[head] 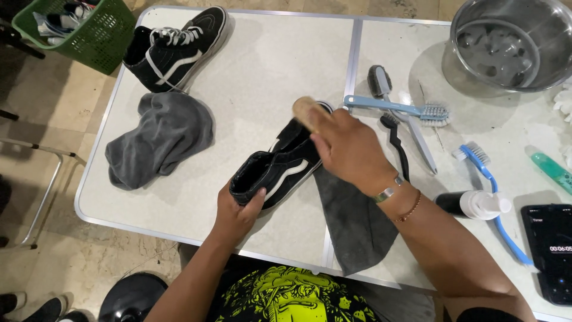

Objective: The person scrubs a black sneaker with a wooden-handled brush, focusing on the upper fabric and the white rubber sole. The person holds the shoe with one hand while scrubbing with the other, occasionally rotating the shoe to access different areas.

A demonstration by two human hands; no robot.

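Nearest to me, my left hand (236,214) grips the heel end of a black high-top sneaker (277,170) with a white side stripe, fingers curled under the heel and the thumb pressed over the collar, so the hand is closed firmly on the shoe. The sneaker lies on its side near the front edge of the white folding table (262,77), its toe pointing away from me and partly over a dark grey cloth (357,223) that hangs past the table's edge. My right hand (348,149) is wrapped around a wooden-backed brush (305,109), fingers closed over it, pressing it down on the toe end of the sneaker; the bristles are hidden beneath the hand.

Just right of that hand lie a thin black detail brush (396,143), a grey-handled brush (381,83) and a light blue brush (399,108) crossing it. Further right sit a blue-and-white brush (491,194), a white-capped bottle (476,204), a teal bottle (551,170) and a phone (551,250) with a lit screen.

Left on the table lies a crumpled grey towel (159,137). Beyond it, at the far edge, rests the second black sneaker (176,48). A steel bowl (506,45) holding water stands at the far right corner, and a green basket (77,30) sits off the table at far left.
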